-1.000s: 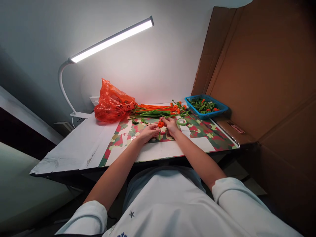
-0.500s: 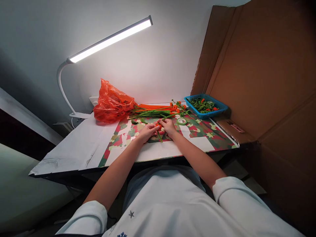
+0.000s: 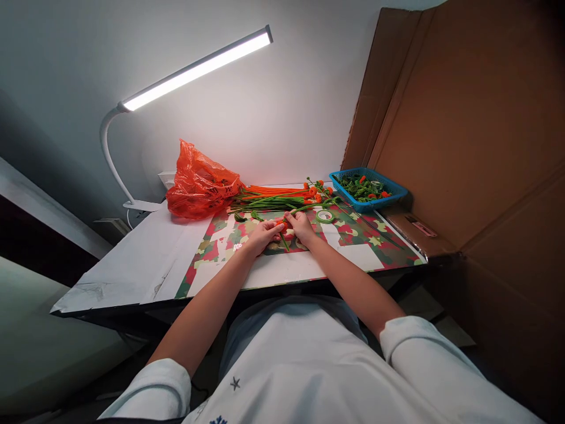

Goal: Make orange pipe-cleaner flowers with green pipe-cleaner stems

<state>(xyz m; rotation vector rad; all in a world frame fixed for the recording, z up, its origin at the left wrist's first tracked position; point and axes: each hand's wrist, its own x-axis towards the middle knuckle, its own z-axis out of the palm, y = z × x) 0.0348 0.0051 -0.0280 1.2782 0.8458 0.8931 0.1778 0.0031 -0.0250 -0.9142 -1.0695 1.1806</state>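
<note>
Desk [image 3: 132, 265] w/ patterned mat [image 3: 375, 235], lamp [image 3: 194, 70] upper left. Center frame: left hand [image 3: 262, 235] & right hand [image 3: 302, 227], fingers pinched together on what looks like an orange flower stem [image 3: 282, 227].

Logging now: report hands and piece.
Left hand and right hand both pinch orange flower on green stem. Tape roll beside right hand. Nothing blocking.

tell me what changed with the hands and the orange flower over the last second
The orange flower sank a little, closer in between both hands; its green stem swung from upright to slanted. The left hand and right hand drew slightly together, both keeping their pinch. The tape roll, blue basket and orange bag stayed put.
</note>
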